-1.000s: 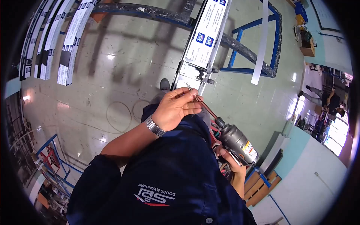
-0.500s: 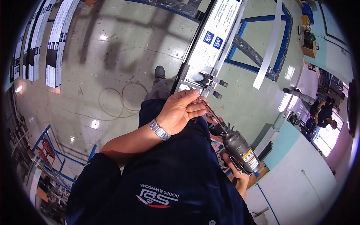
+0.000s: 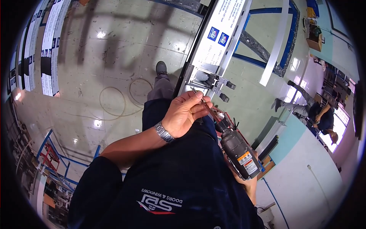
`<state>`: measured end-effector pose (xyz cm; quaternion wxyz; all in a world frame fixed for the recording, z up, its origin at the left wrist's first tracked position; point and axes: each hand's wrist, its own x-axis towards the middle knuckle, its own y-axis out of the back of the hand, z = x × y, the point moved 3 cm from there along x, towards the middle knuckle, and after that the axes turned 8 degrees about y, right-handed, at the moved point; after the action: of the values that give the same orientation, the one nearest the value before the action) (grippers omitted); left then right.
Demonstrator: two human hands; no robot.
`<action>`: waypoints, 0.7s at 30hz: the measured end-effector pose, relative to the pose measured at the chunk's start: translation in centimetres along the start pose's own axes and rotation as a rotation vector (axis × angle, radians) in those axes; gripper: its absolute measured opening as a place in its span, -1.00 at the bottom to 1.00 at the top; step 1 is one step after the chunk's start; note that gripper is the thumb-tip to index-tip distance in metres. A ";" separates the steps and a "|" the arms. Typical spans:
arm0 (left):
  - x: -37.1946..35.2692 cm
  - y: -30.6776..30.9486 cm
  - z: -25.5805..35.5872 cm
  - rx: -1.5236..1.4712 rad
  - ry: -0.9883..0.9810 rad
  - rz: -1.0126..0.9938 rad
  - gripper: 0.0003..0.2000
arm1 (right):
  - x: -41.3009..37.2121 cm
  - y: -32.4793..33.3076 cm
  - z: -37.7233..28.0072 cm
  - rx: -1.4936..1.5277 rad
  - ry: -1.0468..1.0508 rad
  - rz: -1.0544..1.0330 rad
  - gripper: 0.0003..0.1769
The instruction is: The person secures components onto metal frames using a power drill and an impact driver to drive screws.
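My left hand (image 3: 182, 116), a metal watch on its wrist, is closed in a pinch. Its thumb and fingers hold a thin metal piece that looks like a screw (image 3: 194, 91), at the tip of a long driver bit (image 3: 211, 111). The bit runs out of a dark grey power screwdriver (image 3: 238, 152) bearing orange and white labels. Partly hidden behind the tool's body, my right hand (image 3: 244, 182) grips it. Just beyond my left fingertips lies a profile (image 3: 207, 55) covered in printed white film, with a dark metal fitting (image 3: 209, 79) at its near end.
Blue-edged frames (image 3: 251, 57) stand right of the profile, beside a white strip (image 3: 275, 53). Film-wrapped profiles (image 3: 51, 49) lie at the far left. A thin hose (image 3: 112, 101) coils on the floor. Another person (image 3: 324, 118) works at the far right.
The screwdriver has swung slightly left and down, and my right hand has shifted further behind it. My left hand keeps its pinch. The other person's legs have changed position.
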<state>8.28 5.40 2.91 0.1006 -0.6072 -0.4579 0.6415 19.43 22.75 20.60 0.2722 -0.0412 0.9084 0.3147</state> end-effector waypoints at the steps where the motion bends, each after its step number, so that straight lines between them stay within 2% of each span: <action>1: 0.2 0.2 0.0 -0.024 0.015 0.009 -0.89 | 0.4 -0.1 -0.3 -0.104 0.079 0.002 -0.50; 3: 0.1 0.4 0.0 -0.058 0.036 0.021 -0.88 | 0.2 -0.1 -0.4 -0.211 0.151 -0.005 -0.50; 6: 0.0 0.5 0.4 -0.113 0.046 0.041 -0.87 | -2.8 -0.2 2.0 -0.141 -0.077 -0.164 -0.49; 7: 0.0 0.5 0.5 -0.123 0.043 0.003 -0.86 | -3.8 -0.4 2.4 -0.345 -0.021 -0.144 -0.55; 18: 0.9 0.1 0.0 -0.111 0.082 -0.122 -0.85 | -2.9 0.6 0.9 -0.307 0.014 -0.065 -0.42; 20: 1.3 0.0 -0.3 -0.172 0.134 -0.099 -0.81 | -2.7 0.7 0.9 -0.323 -0.068 -0.066 -0.41; 21: 1.4 -0.1 -0.3 -0.174 0.136 -0.098 -0.81 | -0.4 0.8 -1.6 -0.230 -0.098 -0.008 -0.39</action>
<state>8.19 6.55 2.07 0.1095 -0.6328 -0.5332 0.5507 18.87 22.43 22.28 0.3110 -0.0603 0.8519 0.4172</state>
